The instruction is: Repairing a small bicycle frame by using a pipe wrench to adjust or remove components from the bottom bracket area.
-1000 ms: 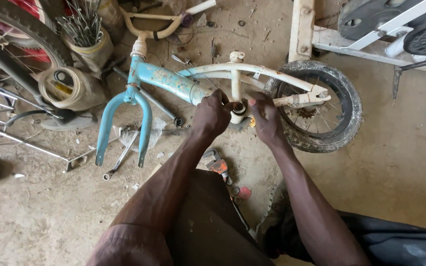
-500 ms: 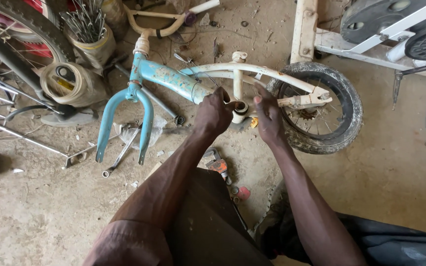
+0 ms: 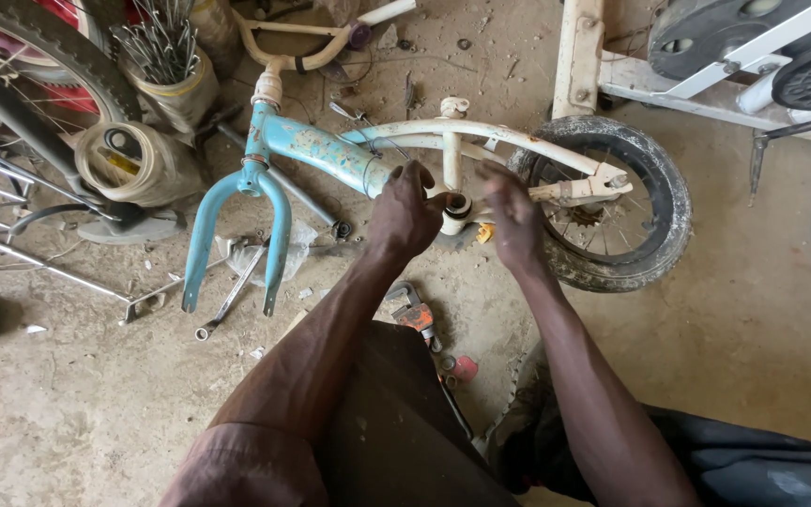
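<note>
Left hand: left hand point(image 3: 407, 214) curls, fingers bent and nearly closed, on the cream bottom-bracket shell point(image 3: 455, 212) of the small child's bicycle frame, pale blue at the front and cream at the rear point(image 3: 326, 155); whether it grips the shell or only steadies it cannot be told.
Right hand: right hand point(image 3: 511, 218) sits just right of the same shell, fingers loosely bent and half open; what the fingertips pinch, if anything, is hidden.
Frame: lying flat on the sandy concrete floor point(image 3: 77, 413), head tube to the left, rear end to the right.
Fork: pale blue fork point(image 3: 237, 235) fitted to the frame, its legs ending bare, with no front wheel.
Rear wheel: small black-tyred wheel point(image 3: 612, 202) mounted in the rear of the frame.
Bracket shell: open at the top, no crank arms or pedals visible on it; a small yellow piece point(image 3: 485, 232) lies just right of the shell.
Done, as judged: rear wheel and fork in place.
Left, as judged: bracket work unfinished; cranks, front wheel and saddle absent.
Tools below the frame: steel ring spanner point(image 3: 229, 300) beside the fork; orange-handled pipe wrench point(image 3: 415, 314) below the shell.
Above the frame: cream handlebar point(image 3: 293, 52) lying loose; tin of steel spokes point(image 3: 166, 56) at the upper left.
</note>
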